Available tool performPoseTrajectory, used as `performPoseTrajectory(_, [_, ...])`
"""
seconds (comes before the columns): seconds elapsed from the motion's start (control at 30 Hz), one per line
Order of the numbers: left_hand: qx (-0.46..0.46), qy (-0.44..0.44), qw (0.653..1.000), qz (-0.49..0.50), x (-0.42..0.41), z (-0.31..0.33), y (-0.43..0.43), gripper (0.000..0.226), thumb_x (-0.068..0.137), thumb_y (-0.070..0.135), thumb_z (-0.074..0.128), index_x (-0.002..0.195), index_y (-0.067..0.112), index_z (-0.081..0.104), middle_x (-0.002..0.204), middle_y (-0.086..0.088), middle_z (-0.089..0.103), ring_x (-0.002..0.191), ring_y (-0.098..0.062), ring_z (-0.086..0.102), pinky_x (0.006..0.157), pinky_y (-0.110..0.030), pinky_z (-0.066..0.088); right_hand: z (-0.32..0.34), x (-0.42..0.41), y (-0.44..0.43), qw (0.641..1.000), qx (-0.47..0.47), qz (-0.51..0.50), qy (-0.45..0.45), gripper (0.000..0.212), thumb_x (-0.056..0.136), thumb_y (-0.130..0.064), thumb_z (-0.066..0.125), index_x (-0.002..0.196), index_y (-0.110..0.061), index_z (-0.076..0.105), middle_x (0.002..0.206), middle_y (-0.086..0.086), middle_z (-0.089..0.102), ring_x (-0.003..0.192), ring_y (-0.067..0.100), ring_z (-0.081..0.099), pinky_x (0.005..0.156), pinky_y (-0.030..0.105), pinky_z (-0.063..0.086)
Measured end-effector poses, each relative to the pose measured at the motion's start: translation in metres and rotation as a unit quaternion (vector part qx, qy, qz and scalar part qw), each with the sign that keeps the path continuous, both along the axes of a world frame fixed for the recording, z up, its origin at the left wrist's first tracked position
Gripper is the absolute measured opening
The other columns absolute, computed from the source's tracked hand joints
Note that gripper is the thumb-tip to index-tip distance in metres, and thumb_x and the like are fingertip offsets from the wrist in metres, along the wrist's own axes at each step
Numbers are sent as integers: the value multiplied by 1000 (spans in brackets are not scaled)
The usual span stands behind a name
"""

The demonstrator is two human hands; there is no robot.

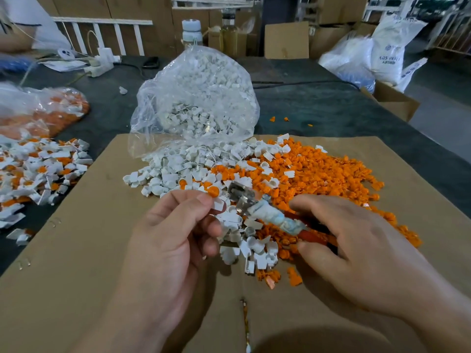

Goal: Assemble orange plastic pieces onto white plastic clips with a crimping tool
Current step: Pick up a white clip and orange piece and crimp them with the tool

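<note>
matt brown cardboard sheet (76,250); glossy clear plastic bag (198,93); shiny metal tool head (240,197).

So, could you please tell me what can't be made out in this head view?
Head view only:
- white clip: the left hand covers most of it; whether the orange piece is seated is unclear.
- crimping tool: blurred, and its handles are largely hidden under the right hand.
- white sack, back right: print too blurred to read.
- person, top left: cut off by the frame edge.

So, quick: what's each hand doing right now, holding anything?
Left hand: fingers pinch a white clip.
Right hand: grips the tool by its handles.
</note>
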State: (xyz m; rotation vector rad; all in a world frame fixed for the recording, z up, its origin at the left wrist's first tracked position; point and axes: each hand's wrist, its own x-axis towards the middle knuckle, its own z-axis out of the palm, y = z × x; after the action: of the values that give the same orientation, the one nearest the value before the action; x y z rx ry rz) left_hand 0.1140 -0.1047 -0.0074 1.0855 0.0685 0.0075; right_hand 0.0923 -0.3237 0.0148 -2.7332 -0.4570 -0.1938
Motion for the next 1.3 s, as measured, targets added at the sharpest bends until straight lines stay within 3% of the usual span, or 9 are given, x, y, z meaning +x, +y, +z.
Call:
performPoseTrajectory(0.13, [49, -25, 998, 9, -2, -1, -2, 11, 71, 15, 74, 64, 22, 70, 65, -4, 62, 52, -12, 55, 39, -21, 40, 0, -1, -1, 1000, 5, 22, 17, 48, 75, -63, 34, 121, -59, 25, 110, -34, 47, 108, -9, 41, 78, 14, 41])
performPoseTrajectory(0.47, [93, -50, 994, 29, 0, -6, -4, 8, 74, 19, 68, 67, 22, 70, 65, -3, 63, 53, -14, 56, 41, -22, 41, -2, -1, -4, 999, 22, 41, 15, 46, 81, -53, 44, 125, -57, 28, 111, -44, 39, 114, -16, 34, 85, 11, 36])
performPoseTrajectory(0.7, [101, -63, 993, 24, 0, -11, -4, 5, 77, 20, 69, 72, 21, 71, 60, -3, 60, 53, -13, 56, 41, -21, 42, 2, -3, -2, 998, 38, 52, 12, 47, 78, -60, 36, 125, -56, 31, 122, -44, 38, 117, -13, 38, 89, 13, 38])
performPoseTrajectory(0.9, [98, -71, 993, 8, -1, -10, -4, 7, 77, 20, 68, 72, 20, 72, 58, 0, 57, 52, -13, 55, 41, -21, 42, 2, -3, -1, 998, 33, 54, 4, 41, 79, -58, 35, 120, -56, 30, 122, -40, 35, 111, -9, 41, 84, 16, 42])
performPoseTrajectory(1.13, [104, -74, 992, -18, -1, -11, -2, 6, 78, 21, 69, 73, 21, 72, 62, -1, 60, 54, -12, 56, 42, -20, 43, 5, -4, 3, 999, -17, 39, 4, 34, 83, -53, 35, 111, -40, 52, 85, -19, 53, 84, 9, 49, 72, 34, 46])
performPoseTrajectory(1.3, [118, -83, 989, -19, 0, -14, -3, 4, 79, 20, 70, 75, 20, 71, 61, -3, 58, 54, -12, 55, 42, -21, 42, 6, -5, 7, 998, -61, 12, 3, 41, 83, -56, 30, 100, -33, 59, 79, -14, 55, 77, 11, 48, 73, 35, 43])
